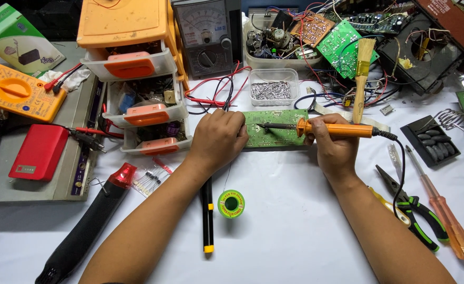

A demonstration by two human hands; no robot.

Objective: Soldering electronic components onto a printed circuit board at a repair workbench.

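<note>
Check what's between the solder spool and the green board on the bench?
Head view: bare white tabletop, crossed only by a thin solder strand running from the solder spool toward the green board.

Green circuit board (274,129): flat on white counter, long side running left-right, solder side up, left end covered by left hand (218,139). Soldering iron (326,128): orange handle, dark metal tip, lying near horizontal in right hand (334,150), tip pointing left, resting on board near its middle; black cord trails off handle's right end.
</note>
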